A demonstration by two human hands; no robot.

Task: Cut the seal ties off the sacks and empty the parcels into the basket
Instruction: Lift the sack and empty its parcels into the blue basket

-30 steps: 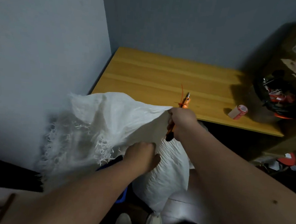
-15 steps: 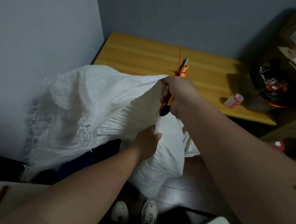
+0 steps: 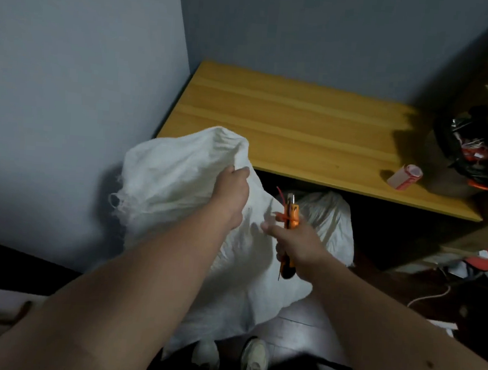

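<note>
A white woven sack (image 3: 173, 185) stands in front of me, its frayed mouth bunched up at the top. My left hand (image 3: 230, 192) grips the gathered top edge of this sack. My right hand (image 3: 296, 246) is to the right of it, apart from the cloth, shut on an orange cutter (image 3: 291, 220) that points up, with an orange seal tie (image 3: 279, 213) caught against it. A second white sack (image 3: 330, 217) lies under the table edge behind the cutter. No basket shows.
A wooden table (image 3: 298, 131) fills the corner ahead, with a roll of tape (image 3: 405, 177) near its right edge. A black bag of scraps (image 3: 476, 152) stands at the right. Grey walls close the left and back. My shoes (image 3: 254, 356) are below.
My left hand has climbed from the sack's belly to its top edge. My right hand has let go of the sack's rim and dropped lower with the cutter. The spread mouth has bunched together.
</note>
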